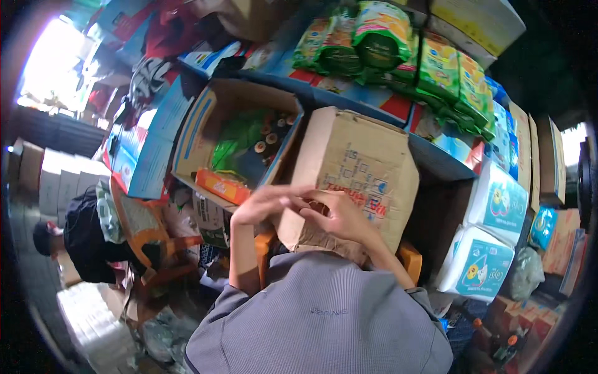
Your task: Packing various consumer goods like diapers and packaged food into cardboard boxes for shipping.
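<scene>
A worn cardboard box (373, 163) with printing lies in front of me, its near end close to my chest. Above that near end my left hand (266, 203) meets my right hand (336, 212), their fingers bent and overlapping. Whether something small is between the fingers cannot be told. An orange packet (222, 186) lies at the near edge of an open carton (201, 135), just beyond my left hand. Inside that carton are a green plastic bag (233, 140) and several bottles with round caps (267, 142).
Green packets (380, 37) are piled at the back. White and teal packages (486, 262) stand at right. An orange plastic chair (140, 238) and a person in dark clothing (88, 233) are at left. Orange chair arms (411, 262) flank me.
</scene>
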A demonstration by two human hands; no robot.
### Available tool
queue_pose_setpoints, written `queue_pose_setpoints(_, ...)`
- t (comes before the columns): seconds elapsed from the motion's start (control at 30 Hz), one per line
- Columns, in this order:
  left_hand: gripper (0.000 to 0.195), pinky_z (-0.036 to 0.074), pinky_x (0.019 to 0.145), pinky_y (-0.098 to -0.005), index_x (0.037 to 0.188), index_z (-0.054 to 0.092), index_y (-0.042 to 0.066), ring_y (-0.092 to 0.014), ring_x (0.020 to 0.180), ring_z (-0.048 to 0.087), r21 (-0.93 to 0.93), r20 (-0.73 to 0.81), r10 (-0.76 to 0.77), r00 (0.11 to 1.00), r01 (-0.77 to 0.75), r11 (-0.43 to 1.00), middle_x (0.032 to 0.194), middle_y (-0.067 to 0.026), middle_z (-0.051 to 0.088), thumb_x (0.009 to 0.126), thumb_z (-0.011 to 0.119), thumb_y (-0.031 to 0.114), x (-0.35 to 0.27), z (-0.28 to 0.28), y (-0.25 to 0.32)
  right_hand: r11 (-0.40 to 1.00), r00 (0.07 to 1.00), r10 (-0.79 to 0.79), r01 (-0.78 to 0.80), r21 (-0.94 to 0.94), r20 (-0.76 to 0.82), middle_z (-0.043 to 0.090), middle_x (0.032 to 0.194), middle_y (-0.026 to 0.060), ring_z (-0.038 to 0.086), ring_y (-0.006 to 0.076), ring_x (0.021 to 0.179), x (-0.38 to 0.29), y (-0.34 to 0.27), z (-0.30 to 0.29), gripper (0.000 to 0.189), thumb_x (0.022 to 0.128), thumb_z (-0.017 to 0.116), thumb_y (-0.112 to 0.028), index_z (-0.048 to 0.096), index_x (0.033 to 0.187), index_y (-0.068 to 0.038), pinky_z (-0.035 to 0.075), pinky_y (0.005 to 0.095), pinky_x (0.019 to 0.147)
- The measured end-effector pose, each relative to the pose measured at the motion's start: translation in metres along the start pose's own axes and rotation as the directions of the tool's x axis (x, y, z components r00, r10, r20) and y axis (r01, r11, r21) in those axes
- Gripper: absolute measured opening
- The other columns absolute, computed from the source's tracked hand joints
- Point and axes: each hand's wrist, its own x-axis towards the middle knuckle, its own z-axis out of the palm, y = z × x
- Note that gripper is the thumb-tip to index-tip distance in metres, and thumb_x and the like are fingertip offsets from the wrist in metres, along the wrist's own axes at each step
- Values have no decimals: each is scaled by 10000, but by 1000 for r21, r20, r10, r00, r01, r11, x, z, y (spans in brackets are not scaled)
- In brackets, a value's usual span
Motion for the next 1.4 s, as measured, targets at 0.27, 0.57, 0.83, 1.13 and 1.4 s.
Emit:
queue_pose_setpoints(0.27, 540, 498, 1070, -390, 1487, 481, 8, -291, 1285, 594, -57, -998, -54, 18, -364, 929, 1444, -153, 581, 1054, 517, 328, -106, -79, -93, 955, 949, 95, -1, -296, 302, 668, 642, 117, 686, 307, 624, 49, -5, 64, 415, 974, 677, -430, 682, 772, -67, 524, 436, 624)
queue_pose_setpoints(0.57, 836, 279, 1186, -614, 1588, 293, 162, -392, 1494, 262, -344, -935, -339, 101, -482, 805, 1574, -217, 295, 914, 583, 562, -100, -105, -86, 719, 901, 50, 267, -642, 431, 583, 1380, 259, 661, 403, 1136, 138, 56, 210, 670, 879, 751, -377, 515, 1429, -74, 546, 494, 885)
queue_pose_setpoints(0.83, 596, 584, 854, -411, 1493, 312, 151, -364, 1145, 689, -245, -927, -345, -148, -458, 855, 1436, -201, 488, 980, 591, 270, -81, -130, -105, 812, 798, 267, 116, -573, 540, 537, 1416, 253, 649, 440, 1166, 146, 92, 225, 1104, 768, 869, -422, 234, 1638, -180, 528, 519, 990)
queue_pose_setpoints(1.13, 822, 346, 1162, -522, 1677, 61, 161, -343, 1453, 439, -94, -971, -174, -166, -402, 911, 1613, -169, 382, 1023, 540, 291, -62, -112, -112, 762, 861, 344, -22, -647, 375, 589, 1307, 300, 665, 466, 1105, 148, 107, 222, 1098, 785, 816, -256, 156, 1659, -189, 549, 516, 952)
queue_pose_setpoints(1.4, 440, 529, 975, -429, 1310, 622, 73, -275, 1132, 672, -398, -878, -476, -52, -473, 786, 1256, -96, 698, 1005, 486, 360, -47, -122, -150, 892, 911, 250, -85, -445, 328, 683, 1048, 315, 705, 473, 958, 146, 123, 229, 1058, 763, 812, -224, 232, 1648, -199, 582, 529, 854)
